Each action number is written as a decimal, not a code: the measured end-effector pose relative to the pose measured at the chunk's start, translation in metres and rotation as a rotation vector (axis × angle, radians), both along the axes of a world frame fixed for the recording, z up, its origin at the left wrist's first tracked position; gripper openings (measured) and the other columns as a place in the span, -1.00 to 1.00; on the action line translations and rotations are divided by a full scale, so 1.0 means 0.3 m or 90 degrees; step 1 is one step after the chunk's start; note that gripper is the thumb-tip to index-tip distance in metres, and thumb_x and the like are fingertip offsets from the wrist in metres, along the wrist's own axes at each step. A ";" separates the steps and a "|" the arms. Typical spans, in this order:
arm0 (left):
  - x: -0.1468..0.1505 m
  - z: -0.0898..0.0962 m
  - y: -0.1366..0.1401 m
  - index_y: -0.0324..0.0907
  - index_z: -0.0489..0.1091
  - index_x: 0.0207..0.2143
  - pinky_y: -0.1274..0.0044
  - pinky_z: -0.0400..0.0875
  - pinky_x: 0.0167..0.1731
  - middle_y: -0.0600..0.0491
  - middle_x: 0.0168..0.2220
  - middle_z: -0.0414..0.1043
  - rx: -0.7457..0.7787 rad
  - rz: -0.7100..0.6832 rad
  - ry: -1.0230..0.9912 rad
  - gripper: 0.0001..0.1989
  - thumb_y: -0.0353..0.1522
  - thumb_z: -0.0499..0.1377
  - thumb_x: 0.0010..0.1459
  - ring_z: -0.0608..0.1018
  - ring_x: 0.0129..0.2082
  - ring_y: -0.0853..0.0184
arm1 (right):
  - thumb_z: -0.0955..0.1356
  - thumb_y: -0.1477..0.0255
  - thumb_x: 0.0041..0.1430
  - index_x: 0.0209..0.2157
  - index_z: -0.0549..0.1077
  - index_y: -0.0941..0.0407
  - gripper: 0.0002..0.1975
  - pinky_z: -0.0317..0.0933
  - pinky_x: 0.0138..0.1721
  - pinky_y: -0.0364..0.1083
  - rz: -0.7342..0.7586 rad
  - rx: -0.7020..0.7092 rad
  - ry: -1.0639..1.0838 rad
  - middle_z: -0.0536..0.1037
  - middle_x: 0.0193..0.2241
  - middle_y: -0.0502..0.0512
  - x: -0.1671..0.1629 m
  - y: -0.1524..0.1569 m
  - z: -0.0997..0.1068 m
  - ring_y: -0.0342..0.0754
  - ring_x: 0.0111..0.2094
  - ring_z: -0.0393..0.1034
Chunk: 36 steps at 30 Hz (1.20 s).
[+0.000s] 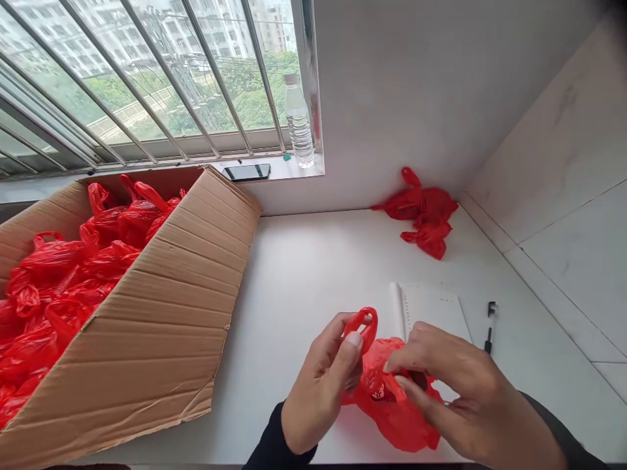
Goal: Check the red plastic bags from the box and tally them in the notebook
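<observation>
A red plastic bag (399,424) rests on the white table near its front edge, with something dark showing inside its mouth. My left hand (323,378) is closed on one looped handle of the bag, thumb pressed over it. On the other side, my right hand (455,385) pinches the bag's rim or second handle between thumb and fingers. Just behind the bag lies an open spiral notebook (434,310), partly covered by my right hand. What the bag holds is mostly hidden.
To the left stands a big cardboard box (181,300) full of tied red bags (63,261). Loose red bags (421,209) lie by the back wall. A pen (490,326) is right of the notebook. On the windowsill are a phone (247,172) and a water bottle (299,124).
</observation>
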<state>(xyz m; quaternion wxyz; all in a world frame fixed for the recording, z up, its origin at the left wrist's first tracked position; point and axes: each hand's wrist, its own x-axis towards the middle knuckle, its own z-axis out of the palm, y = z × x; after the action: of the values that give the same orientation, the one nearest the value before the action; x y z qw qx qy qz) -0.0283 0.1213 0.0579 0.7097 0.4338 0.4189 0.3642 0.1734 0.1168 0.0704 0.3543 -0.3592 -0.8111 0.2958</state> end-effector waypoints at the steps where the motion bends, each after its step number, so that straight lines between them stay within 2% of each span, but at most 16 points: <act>1: 0.002 0.004 -0.018 -0.08 0.39 0.08 0.58 0.18 -0.50 0.15 -0.50 0.21 0.018 -0.016 0.007 -0.62 -0.12 0.12 0.30 0.24 -0.55 0.43 | 0.27 0.51 0.38 -0.20 0.42 0.04 -0.88 0.18 -0.44 -0.13 -0.013 -0.038 0.029 0.38 -0.47 -0.08 -0.003 0.005 0.004 -0.14 -0.46 0.23; 4: 0.024 -0.017 -0.085 0.08 0.31 0.22 0.47 0.37 -0.27 -0.02 -0.17 0.47 0.123 0.004 0.119 -0.32 -0.21 0.37 0.03 0.50 -0.24 0.18 | 0.30 0.50 0.36 -0.24 0.44 0.02 -0.89 0.24 -0.40 -0.13 -0.052 -0.082 0.076 0.41 -0.45 -0.08 -0.016 0.012 0.011 -0.14 -0.44 0.26; 6: 0.053 -0.046 -0.119 0.07 0.43 0.11 0.46 0.40 -0.27 -0.03 -0.10 0.51 0.176 0.053 0.194 -0.33 -0.27 0.45 -0.12 0.53 -0.17 0.07 | 0.31 0.51 0.34 -0.25 0.48 0.01 -0.87 0.29 -0.33 -0.09 -0.075 -0.029 0.053 0.42 -0.39 -0.02 -0.026 0.013 0.011 -0.10 -0.36 0.31; 9: 0.095 -0.065 -0.119 -0.05 0.53 -0.26 0.50 0.29 -0.48 0.02 -0.38 0.48 0.144 0.037 0.178 -0.80 -0.24 0.37 0.03 0.46 -0.42 0.22 | 0.30 0.47 0.37 -0.15 0.53 -0.04 -0.81 0.34 -0.11 0.02 -0.100 0.016 -0.006 0.41 -0.13 0.09 -0.029 0.023 0.002 0.00 -0.12 0.36; 10: 0.101 -0.059 -0.106 -0.10 0.49 -0.36 0.52 0.23 -0.51 0.06 -0.47 0.41 0.125 0.009 0.156 -0.85 -0.22 0.30 0.14 0.39 -0.50 0.30 | 0.28 0.44 0.40 -0.07 0.52 -0.07 -0.79 0.31 -0.01 0.08 -0.104 0.006 -0.016 0.39 -0.06 0.10 -0.024 0.030 -0.002 0.03 -0.05 0.35; 12: 0.099 -0.037 -0.068 -0.15 0.38 -0.45 0.53 0.15 -0.51 0.12 -0.55 0.25 0.099 -0.064 0.108 -0.68 -0.16 0.16 0.29 0.25 -0.55 0.40 | 0.27 0.36 0.43 0.06 0.44 -0.10 -0.76 0.24 0.07 0.12 -0.093 -0.052 -0.015 0.41 -0.06 0.08 -0.011 0.047 -0.011 0.03 -0.02 0.34; 14: 0.083 -0.017 -0.030 -0.18 0.31 -0.48 0.56 0.11 -0.53 0.15 -0.57 0.18 0.077 -0.106 0.068 -0.58 -0.10 0.08 0.34 0.19 -0.57 0.45 | 0.28 0.30 0.44 0.01 0.44 -0.06 -0.81 0.28 -0.05 0.03 -0.062 -0.140 0.017 0.46 -0.21 0.01 0.002 0.062 -0.015 -0.02 -0.14 0.37; 17: 0.056 -0.019 0.010 -0.19 0.34 -0.45 0.60 0.03 -0.67 0.15 -0.63 0.25 -0.026 -0.099 0.022 -0.55 -0.02 0.09 0.30 0.23 -0.69 0.49 | 0.29 0.32 0.43 -0.27 0.46 -0.01 -0.83 0.24 -0.29 -0.07 -0.047 -0.218 0.073 0.42 -0.40 -0.08 0.009 0.071 -0.015 -0.11 -0.34 0.34; 19: 0.046 -0.036 0.026 -0.21 0.36 -0.49 0.61 -0.02 -0.74 0.10 -0.69 0.31 -0.098 -0.095 -0.034 -0.50 -0.01 0.04 0.31 0.23 -0.77 0.49 | 0.30 0.36 0.43 -0.30 0.46 -0.01 -0.82 0.22 -0.29 -0.10 -0.069 -0.221 0.096 0.42 -0.41 -0.10 0.004 0.064 -0.013 -0.14 -0.35 0.33; 21: 0.043 -0.049 0.038 -0.23 0.36 -0.54 0.61 0.11 -0.71 0.03 -0.68 0.36 -0.132 -0.073 -0.109 -0.48 -0.05 0.01 0.33 0.29 -0.75 0.47 | 0.33 0.40 0.40 -0.26 0.46 -0.02 -0.90 0.23 -0.27 -0.13 -0.080 -0.212 0.120 0.44 -0.39 -0.12 -0.006 0.048 -0.013 -0.16 -0.35 0.35; 25: 0.035 -0.047 0.047 -0.22 0.40 -0.39 0.57 0.37 -0.46 0.02 -0.51 0.46 -0.130 -0.011 -0.182 -0.74 -0.22 0.18 0.27 0.47 -0.53 0.40 | 0.38 0.47 0.33 -0.20 0.40 0.01 -0.92 0.24 -0.27 -0.13 0.001 -0.137 0.096 0.44 -0.38 -0.11 -0.021 0.020 -0.026 -0.15 -0.35 0.32; 27: 0.026 -0.039 0.044 -0.20 0.37 -0.35 0.57 0.37 -0.40 0.04 -0.45 0.47 -0.102 -0.019 -0.164 -0.81 -0.30 0.31 0.16 0.50 -0.47 0.39 | 0.39 0.33 0.34 -0.18 0.40 0.00 -0.91 0.24 -0.26 -0.10 0.022 -0.125 0.088 0.43 -0.37 -0.08 -0.018 0.024 -0.040 -0.10 -0.32 0.30; 29: 0.016 -0.034 0.035 -0.18 0.33 -0.34 0.58 0.37 -0.38 0.08 -0.42 0.45 -0.062 -0.037 -0.128 -0.73 -0.37 0.40 0.04 0.47 -0.45 0.41 | 0.33 0.17 0.38 -0.05 0.40 -0.02 -0.78 0.27 -0.13 -0.05 0.014 -0.154 0.101 0.46 -0.21 -0.01 -0.009 0.042 -0.057 -0.04 -0.16 0.33; 32: 0.004 -0.038 0.019 -0.17 0.30 -0.35 0.61 0.30 -0.43 0.12 -0.42 0.38 0.028 -0.058 -0.052 -0.74 -0.36 0.37 0.08 0.35 -0.47 0.46 | 0.17 0.20 0.48 0.21 0.28 -0.07 -0.64 0.21 0.08 0.02 0.053 -0.252 0.114 0.41 0.05 0.07 0.001 0.080 -0.086 0.01 0.06 0.29; 34: -0.002 -0.053 0.010 -0.16 0.32 -0.31 0.61 0.27 -0.45 0.11 -0.41 0.37 0.130 -0.050 0.063 -0.88 -0.43 0.25 0.16 0.31 -0.48 0.46 | 0.12 0.24 0.50 0.25 0.25 -0.04 -0.62 0.27 -0.05 -0.02 0.077 -0.337 0.118 0.49 -0.17 0.04 0.000 0.101 -0.108 -0.02 -0.11 0.37; 36: -0.004 -0.075 0.002 -0.14 0.35 -0.30 0.60 0.30 -0.44 0.07 -0.36 0.39 0.303 0.007 0.206 -0.85 -0.56 0.14 0.17 0.38 -0.43 0.43 | 0.11 0.22 0.51 0.21 0.28 0.00 -0.62 0.22 -0.32 -0.09 0.061 -0.425 0.124 0.37 -0.47 -0.08 -0.004 0.114 -0.130 -0.09 -0.41 0.29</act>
<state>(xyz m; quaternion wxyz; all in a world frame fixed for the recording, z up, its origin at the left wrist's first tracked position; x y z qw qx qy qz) -0.0294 0.1218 0.0353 0.5101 0.6380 0.4319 0.3824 0.1720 0.1511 0.0314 0.2786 -0.3866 -0.6481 0.5941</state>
